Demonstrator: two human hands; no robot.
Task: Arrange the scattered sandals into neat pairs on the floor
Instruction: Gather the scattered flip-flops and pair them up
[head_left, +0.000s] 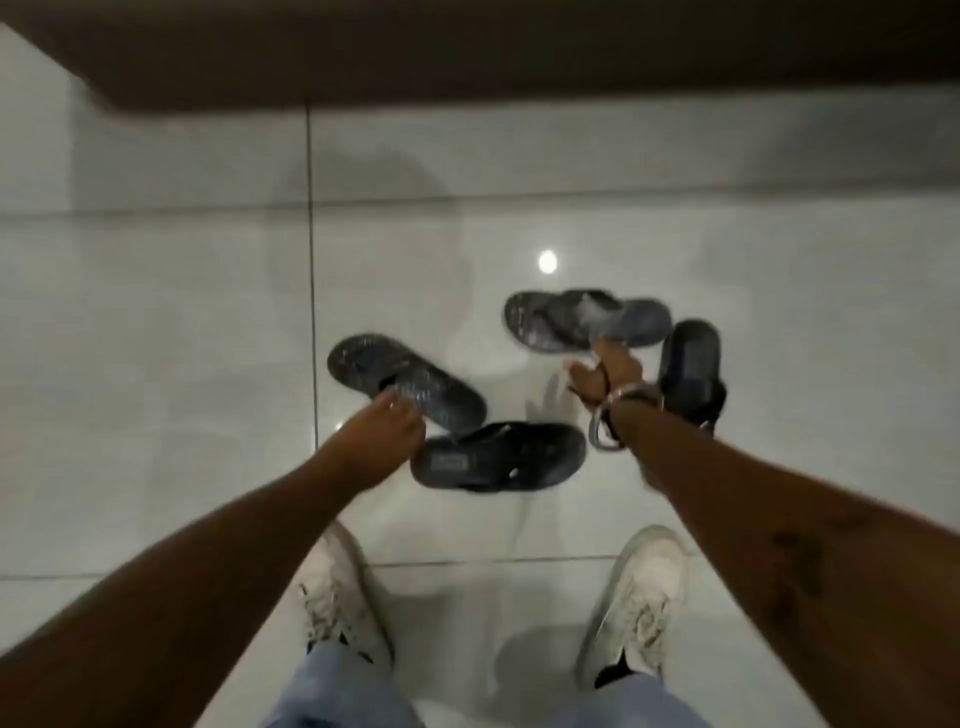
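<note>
Several dark sandals are scattered over the white tiled floor (156, 312). My left hand (384, 423) pinches the near edge of a speckled flip-flop (395, 374) that lies at an angle, left of centre. My right hand (605, 374) grips the edge of a second speckled flip-flop (582, 319), which is lifted and tilted. A plain black flip-flop (498, 457) lies flat between my hands, close to my feet. A black slide sandal (691, 369) rests to the right, partly hidden behind my right wrist.
My two white sneakers (343, 597) stand on the tiles at the bottom, with blue jeans below them. A dark wooden edge (467, 52) runs along the top. A lamp's reflection (547, 260) shines on the glossy floor. Bracelets (605, 426) circle my right wrist.
</note>
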